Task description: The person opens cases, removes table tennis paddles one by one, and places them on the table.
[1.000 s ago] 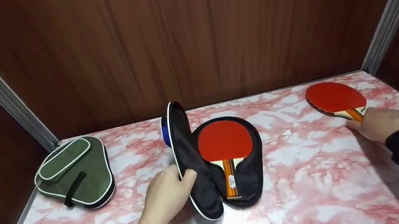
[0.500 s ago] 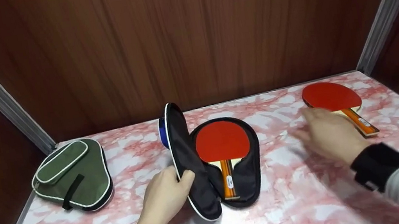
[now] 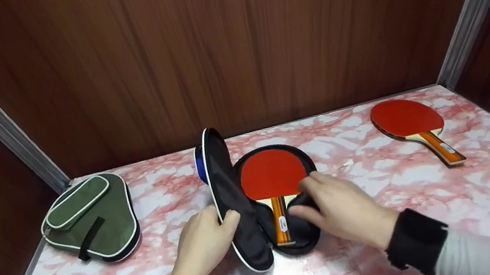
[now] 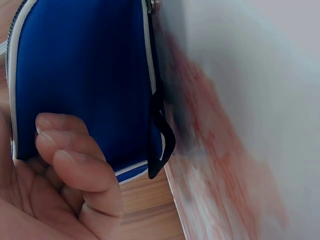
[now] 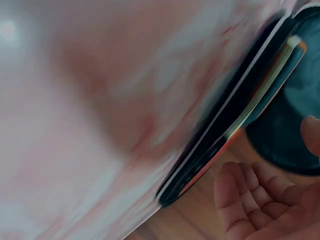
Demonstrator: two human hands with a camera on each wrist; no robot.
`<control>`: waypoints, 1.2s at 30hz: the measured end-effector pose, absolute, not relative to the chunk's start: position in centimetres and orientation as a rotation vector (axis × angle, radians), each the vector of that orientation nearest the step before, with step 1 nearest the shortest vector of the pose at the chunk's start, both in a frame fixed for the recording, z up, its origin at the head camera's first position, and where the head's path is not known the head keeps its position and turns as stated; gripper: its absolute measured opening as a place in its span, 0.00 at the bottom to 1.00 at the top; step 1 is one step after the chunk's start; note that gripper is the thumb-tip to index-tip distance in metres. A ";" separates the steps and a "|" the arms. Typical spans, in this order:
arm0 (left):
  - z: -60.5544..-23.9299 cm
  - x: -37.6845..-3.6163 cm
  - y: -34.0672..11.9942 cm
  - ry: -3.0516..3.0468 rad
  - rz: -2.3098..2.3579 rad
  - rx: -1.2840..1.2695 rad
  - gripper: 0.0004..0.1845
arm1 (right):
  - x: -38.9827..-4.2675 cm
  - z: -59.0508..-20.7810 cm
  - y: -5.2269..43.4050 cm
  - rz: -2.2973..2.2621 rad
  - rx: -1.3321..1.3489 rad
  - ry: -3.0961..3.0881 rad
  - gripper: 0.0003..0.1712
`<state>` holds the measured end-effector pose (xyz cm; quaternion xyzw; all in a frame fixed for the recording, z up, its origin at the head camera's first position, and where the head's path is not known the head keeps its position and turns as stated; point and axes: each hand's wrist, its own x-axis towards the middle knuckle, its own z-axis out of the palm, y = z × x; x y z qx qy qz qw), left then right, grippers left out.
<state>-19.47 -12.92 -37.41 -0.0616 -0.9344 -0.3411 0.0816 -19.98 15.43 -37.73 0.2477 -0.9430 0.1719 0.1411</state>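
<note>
Both hands at the open blue paddle case (image 3: 255,204) on the marble-patterned tabletop (image 3: 385,233).

The left hand (image 3: 203,248) grips the raised lid (image 3: 227,198) of the case by its white-piped edge, thumb inside, fingers (image 4: 75,165) curled on the blue outside. Inside the case lies a red table tennis paddle (image 3: 273,179); a small white label on its orange handle is too small to read. The right hand (image 3: 341,210) rests on the case's right rim, just right of the paddle handle, fingers loosely bent; whether they pinch the rim I cannot tell. A second red paddle (image 3: 410,125) lies well right of the case, a closed green case (image 3: 89,219) well left.
</note>
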 end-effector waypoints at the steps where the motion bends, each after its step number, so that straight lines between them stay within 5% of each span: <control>1: -37.5 -19.5 -12.9 -2.793 -1.021 -0.186 0.16 | -20.0 -37.8 15.0 0.500 0.731 -2.711 0.24; 23: -37.4 -19.4 -12.7 -2.799 -1.036 -0.209 0.15 | -20.4 -38.5 10.1 0.212 0.589 -2.835 0.39; 36: -37.5 -19.4 -12.8 -2.791 -1.025 -0.202 0.15 | -20.8 -38.3 8.9 0.024 0.495 -2.864 0.37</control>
